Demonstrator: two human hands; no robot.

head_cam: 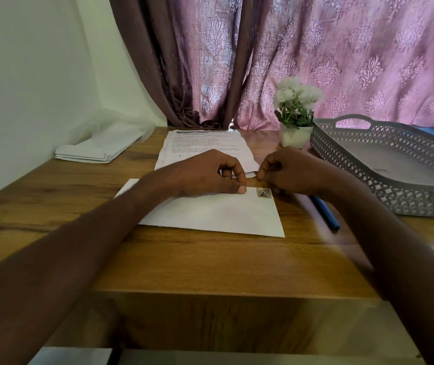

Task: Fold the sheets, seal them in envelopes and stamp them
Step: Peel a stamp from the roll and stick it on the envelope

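- Head view: I see the envelope (210, 214) flat on the desk (210, 259), stamp (263, 193) at its far right corner.
- Left hand (205, 175) presses it down, fingers curled; right hand (292, 172) curls beside the stamp, grasp unclear.
- Light, thin and bendable, I judge; lift it by an edge.

An envelope (210, 214) is laid on the table (210, 259), a stamp (263, 193) set at its far right corner. Sheets (202, 146) are stacked behind it, spare envelopes (97, 148) far left, a tray (394, 164) right, with perhaps a pen (325, 212) between.

Printed lines cover the top sheet (202, 143) at twelve o'clock; too blurred to read; the stamp (263, 193) shows no legible lettering.
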